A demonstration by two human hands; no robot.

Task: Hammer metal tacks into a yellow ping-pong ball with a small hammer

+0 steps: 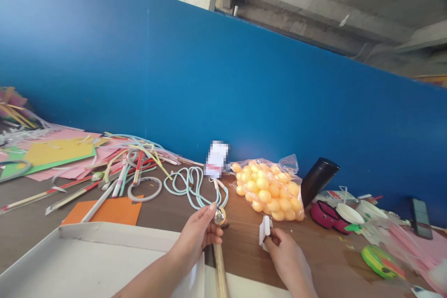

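My left hand (pixel 200 230) is closed, with thumb and fingers pinching a shiny silver ball-like piece (pixel 220 215). Just below that hand lies a pale wooden stick (pixel 220 267), running down toward the near edge. My right hand (pixel 287 256) is closed on a small folded white piece (pixel 264 232), perhaps card or plastic; its exact kind is unclear. A clear bag of orange balls (pixel 268 191) rests beyond my right hand. Past my left hand is a coiled light-blue lanyard (pixel 190 186) with a badge (pixel 216 158) attached.
A shallow white tray (pixel 115 237) fills the near left. Orange paper (pixel 104 209), coloured sheets (pixel 59 151) and scattered sticks lie behind it. To the right are a black cylinder (pixel 318 179), a magenta strap (pixel 326 216), a green-yellow round item (pixel 380 260) and a phone (pixel 421 218). A blue partition (pixel 223 79) stands behind.
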